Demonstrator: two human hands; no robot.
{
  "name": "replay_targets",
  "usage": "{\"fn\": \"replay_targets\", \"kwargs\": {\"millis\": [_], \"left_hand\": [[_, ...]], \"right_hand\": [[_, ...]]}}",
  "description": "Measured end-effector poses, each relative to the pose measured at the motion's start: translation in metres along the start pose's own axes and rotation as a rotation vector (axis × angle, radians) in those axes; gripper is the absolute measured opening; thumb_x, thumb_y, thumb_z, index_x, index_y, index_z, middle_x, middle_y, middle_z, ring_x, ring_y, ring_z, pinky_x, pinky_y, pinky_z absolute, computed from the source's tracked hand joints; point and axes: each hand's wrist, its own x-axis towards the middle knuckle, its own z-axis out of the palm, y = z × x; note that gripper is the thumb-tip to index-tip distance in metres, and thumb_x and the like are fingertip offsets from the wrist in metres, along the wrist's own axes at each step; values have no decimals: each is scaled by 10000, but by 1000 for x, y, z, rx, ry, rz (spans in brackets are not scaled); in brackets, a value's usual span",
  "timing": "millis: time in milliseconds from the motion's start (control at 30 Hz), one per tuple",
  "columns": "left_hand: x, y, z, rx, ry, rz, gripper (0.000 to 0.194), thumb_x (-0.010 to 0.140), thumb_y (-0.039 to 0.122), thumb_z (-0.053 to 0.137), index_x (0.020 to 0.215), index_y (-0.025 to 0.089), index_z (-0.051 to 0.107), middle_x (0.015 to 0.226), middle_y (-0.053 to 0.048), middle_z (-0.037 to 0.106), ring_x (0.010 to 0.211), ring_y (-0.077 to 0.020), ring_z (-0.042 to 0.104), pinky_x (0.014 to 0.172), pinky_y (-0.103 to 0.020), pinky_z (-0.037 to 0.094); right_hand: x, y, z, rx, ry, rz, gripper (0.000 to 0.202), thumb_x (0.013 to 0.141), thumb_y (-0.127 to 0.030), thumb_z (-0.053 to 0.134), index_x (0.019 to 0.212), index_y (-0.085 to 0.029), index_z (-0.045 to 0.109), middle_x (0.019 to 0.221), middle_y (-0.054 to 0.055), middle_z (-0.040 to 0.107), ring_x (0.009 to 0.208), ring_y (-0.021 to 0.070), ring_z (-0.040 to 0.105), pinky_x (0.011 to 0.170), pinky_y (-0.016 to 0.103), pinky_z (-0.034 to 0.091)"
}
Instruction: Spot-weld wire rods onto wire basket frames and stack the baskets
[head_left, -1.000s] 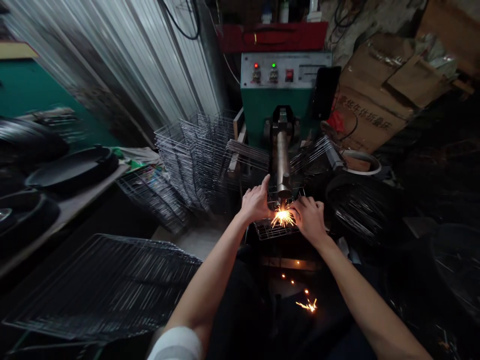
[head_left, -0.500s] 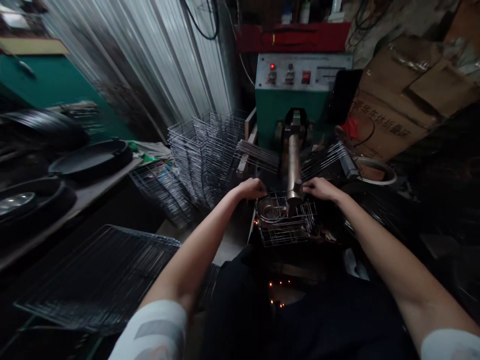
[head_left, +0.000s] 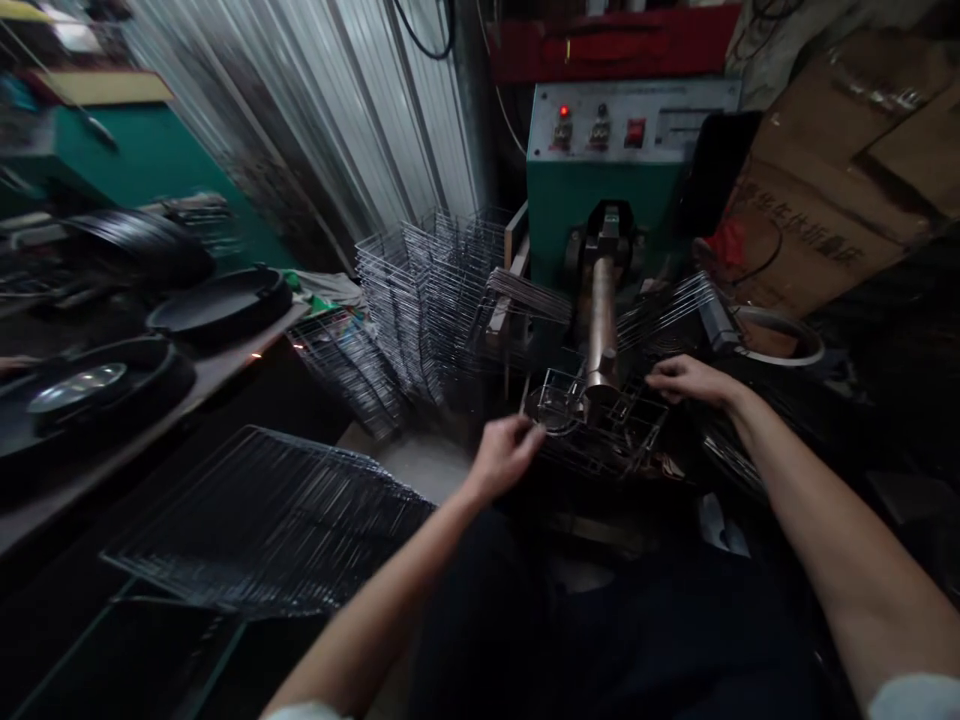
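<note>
A small wire basket (head_left: 637,425) sits tilted under the round metal arm (head_left: 602,325) of a green machine (head_left: 559,205). At its left side, my left hand (head_left: 506,452) is closed, fingertips pinched on the basket's wire edge. My right hand (head_left: 690,380) pinches the wire at the basket's upper right. Beneath the arm's end lies a round metal part (head_left: 555,408), partly hidden by wires. The machine's panel (head_left: 630,122) shows a lit red lamp.
Nested wire baskets (head_left: 427,310) stand left of the machine. A stack of wire grids (head_left: 277,520) lies at lower left, near a bench (head_left: 217,385) with black round pans (head_left: 225,305). Cardboard (head_left: 817,200) leans at right, above a round tub (head_left: 780,335).
The basket has turned and tilted under the metal arm. My left hand has moved down and my right hand slightly right. The orange sparks below have gone; small ones show near the bench edge.
</note>
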Motion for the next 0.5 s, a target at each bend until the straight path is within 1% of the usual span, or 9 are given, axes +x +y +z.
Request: {"fn": "replay_targets", "kwargs": {"millis": [33, 67, 100, 133, 200, 267, 333, 400, 500], "left_hand": [[-19, -9, 18, -329, -69, -189, 265, 843, 433, 675, 847, 171, 715, 732, -40, 689, 680, -158, 650, 666, -266, 513], [-32, -16, 37, -669, -96, -413, 296, 743, 422, 785, 867, 162, 720, 750, -50, 701, 681, -164, 662, 665, -269, 514], [-39, -20, 55, -754, -100, -465, 370, 732, 468, 789, 922, 160, 711, 796, -63, 714, 691, -161, 676, 657, -263, 518], [-40, -21, 71, -870, -99, -527, 438, 720, 498, 795, 982, 161, 697, 867, -82, 724, 735, -163, 693, 666, -255, 521], [-30, -14, 95, -966, -68, -572, 524, 756, 586, 732, 1041, 153, 657, 947, -109, 716, 792, -161, 708, 664, -240, 529], [-12, 0, 109, -1045, -28, -625, 570, 779, 652, 666, 1019, 137, 625, 902, -108, 690, 774, -161, 706, 634, -237, 535], [5, 16, 117, -1085, 27, -693, 603, 772, 691, 640, 985, 129, 595, 784, -64, 631, 669, -152, 678, 574, -249, 538], [15, 27, 121, -1088, 88, -753, 608, 757, 691, 653, 985, 133, 573, 704, -6, 554, 557, -123, 613, 517, -259, 534], [10, 32, 122, -1058, 141, -800, 546, 770, 622, 678, 1013, 144, 571, 680, 25, 514, 483, -81, 520, 470, -244, 520]], "right_hand": [[-11, 7, 1, 83, 46, 24, 618, 576, -745, 804, 665, -174, 586, 561, 3, 538, 509, 126, 471, 486, 243, 361], [-21, 14, 2, 136, 98, 43, 624, 555, -742, 820, 662, -172, 588, 550, -1, 528, 499, 119, 456, 476, 238, 344], [-29, 19, 4, 171, 150, 56, 633, 538, -747, 825, 650, -172, 582, 538, -6, 515, 490, 113, 440, 469, 235, 328], [-36, 23, 6, 189, 190, 65, 644, 523, -755, 824, 632, -173, 571, 525, -12, 501, 483, 108, 426, 465, 234, 317], [-44, 27, 11, 199, 217, 64, 656, 516, -770, 814, 616, -175, 557, 520, -14, 494, 486, 108, 425, 465, 234, 315], [-49, 28, 16, 218, 238, 62, 655, 514, -767, 814, 628, -172, 566, 526, -14, 500, 493, 112, 433, 465, 234, 315], [-49, 28, 20, 240, 269, 55, 651, 509, -758, 819, 653, -169, 581, 532, -18, 498, 494, 111, 431, 460, 233, 311], [-49, 29, 24, 271, 310, 44, 651, 492, -747, 828, 683, -170, 594, 556, -24, 500, 502, 110, 433, 463, 230, 326], [-49, 31, 31, 326, 382, 26, 675, 452, -749, 828, 742, -182, 605, 616, -25, 515, 533, 118, 467, 490, 235, 395]]}}
